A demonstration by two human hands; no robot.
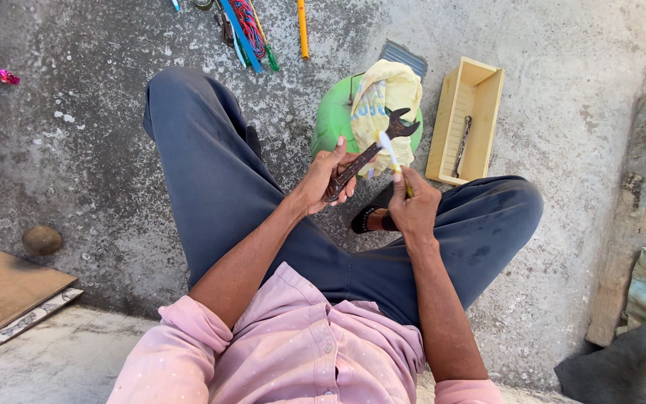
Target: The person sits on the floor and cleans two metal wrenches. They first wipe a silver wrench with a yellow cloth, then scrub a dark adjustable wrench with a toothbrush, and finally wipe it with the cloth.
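Left hand [328, 178] wrapped around the lower shank of a rusty open-ended wrench [368, 155], jaw end angled up and away from it. Right hand [413, 206] pinches a small brush [392, 158] (yellow handle, pale bristles), tip touching the wrench just beside the left thumb. Beyond both hands: green tub [332, 120] with yellow cloth [383, 97]; cream tray [480, 93] past the right hand.

Left hand [328, 179] and right hand [413, 206] both clenched.
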